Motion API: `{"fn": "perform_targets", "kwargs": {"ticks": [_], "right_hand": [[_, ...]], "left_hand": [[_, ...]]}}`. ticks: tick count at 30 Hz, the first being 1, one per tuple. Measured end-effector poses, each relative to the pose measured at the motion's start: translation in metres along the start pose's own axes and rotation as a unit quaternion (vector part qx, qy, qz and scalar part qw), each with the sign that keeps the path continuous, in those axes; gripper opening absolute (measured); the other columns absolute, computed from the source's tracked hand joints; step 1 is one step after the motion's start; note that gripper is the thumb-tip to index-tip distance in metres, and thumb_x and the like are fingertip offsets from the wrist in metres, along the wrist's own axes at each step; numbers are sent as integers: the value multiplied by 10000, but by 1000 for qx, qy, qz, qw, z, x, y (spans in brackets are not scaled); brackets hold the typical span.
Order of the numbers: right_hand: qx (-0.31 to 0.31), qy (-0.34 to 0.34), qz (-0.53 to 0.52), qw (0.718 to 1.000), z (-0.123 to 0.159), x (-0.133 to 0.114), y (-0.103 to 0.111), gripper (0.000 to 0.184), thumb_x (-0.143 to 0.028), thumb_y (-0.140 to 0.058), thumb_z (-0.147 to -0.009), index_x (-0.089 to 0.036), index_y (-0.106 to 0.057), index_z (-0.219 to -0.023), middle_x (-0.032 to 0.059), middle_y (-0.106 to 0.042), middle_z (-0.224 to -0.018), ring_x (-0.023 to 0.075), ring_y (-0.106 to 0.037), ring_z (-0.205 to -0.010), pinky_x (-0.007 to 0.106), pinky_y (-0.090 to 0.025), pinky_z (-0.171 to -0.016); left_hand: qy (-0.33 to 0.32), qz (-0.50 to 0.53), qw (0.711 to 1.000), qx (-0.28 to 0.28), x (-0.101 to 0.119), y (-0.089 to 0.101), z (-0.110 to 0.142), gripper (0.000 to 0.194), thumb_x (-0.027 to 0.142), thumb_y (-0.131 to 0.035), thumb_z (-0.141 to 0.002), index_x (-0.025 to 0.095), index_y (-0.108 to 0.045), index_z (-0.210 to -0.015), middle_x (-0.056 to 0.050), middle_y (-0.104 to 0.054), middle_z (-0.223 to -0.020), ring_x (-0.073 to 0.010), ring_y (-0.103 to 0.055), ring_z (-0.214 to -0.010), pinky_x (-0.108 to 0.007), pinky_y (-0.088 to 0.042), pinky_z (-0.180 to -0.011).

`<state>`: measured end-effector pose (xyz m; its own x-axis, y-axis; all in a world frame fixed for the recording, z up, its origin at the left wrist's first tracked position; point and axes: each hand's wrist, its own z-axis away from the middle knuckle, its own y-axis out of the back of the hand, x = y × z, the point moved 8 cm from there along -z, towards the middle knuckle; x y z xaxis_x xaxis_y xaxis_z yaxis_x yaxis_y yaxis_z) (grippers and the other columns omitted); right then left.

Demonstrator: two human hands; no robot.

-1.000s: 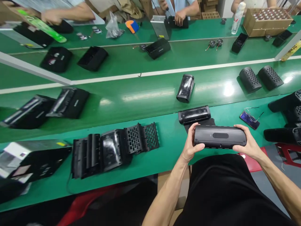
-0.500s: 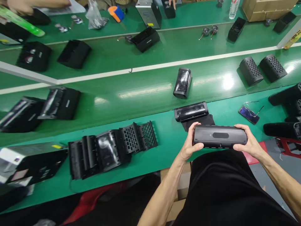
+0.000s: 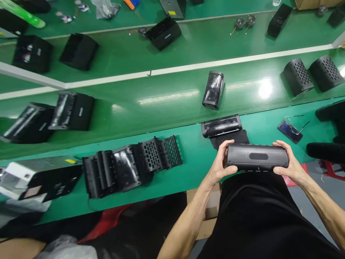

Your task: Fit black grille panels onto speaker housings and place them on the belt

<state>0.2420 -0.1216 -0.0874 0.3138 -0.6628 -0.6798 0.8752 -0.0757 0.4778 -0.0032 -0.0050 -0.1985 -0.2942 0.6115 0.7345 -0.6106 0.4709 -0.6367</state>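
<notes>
A long black speaker housing [image 3: 258, 157] is held level above the table's front edge, its face with an oval panel turned up. My left hand [image 3: 219, 168] is closed round its left end, thumb along the near side. My right hand [image 3: 290, 166] grips the right end in the same way. Just beyond lies a black speaker with a glossy mesh front [image 3: 221, 126], beside a black cloth or pad [image 3: 233, 138]. A similar speaker body [image 3: 213, 90] rests on the green belt.
To the left stand black grille shells [image 3: 149, 154], other housing parts [image 3: 101, 174] and a boxy unit [image 3: 48, 178]. Glasses and a phone [image 3: 290, 131] lie to the right, near black housings [image 3: 326, 151]. Two perforated shells [image 3: 298, 76] sit on the belt. A bare limb [image 3: 21, 248] shows bottom left.
The camera view has shifted a little, and the hands with the speaker housing appear slightly further right. My grip looks the same. Another person's arm at the top left has left the view.
</notes>
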Motion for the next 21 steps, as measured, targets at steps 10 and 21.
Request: {"fn": "perform_targets", "kwargs": {"ticks": [10, 21], "right_hand": [[27, 50, 35, 998, 18, -34, 10, 881, -655, -913, -762, -348, -498, -1476, 115, -469, -1657, 397, -446, -1549, 551, -346, -1295], [-31, -74, -1, 997, 2, 18, -9, 1049, -742, -889, -701, -324, -438, -1551, 121, -524, -1551, 357, -596, -1323, 453, -521, -1103]], "left_hand": [[-61, -5, 996, 65, 30, -10, 10, 884, 582, -915, -712, 301, -551, -1467, -100, -551, -1482, -321, -593, -1203, -431, -513, -1005], [56, -20, 995, 79, -24, 10, 2, 1009, 602, -907, -713, 258, -457, -1549, -128, -611, -1438, -368, -612, -1282, -468, -490, -1096]]}}
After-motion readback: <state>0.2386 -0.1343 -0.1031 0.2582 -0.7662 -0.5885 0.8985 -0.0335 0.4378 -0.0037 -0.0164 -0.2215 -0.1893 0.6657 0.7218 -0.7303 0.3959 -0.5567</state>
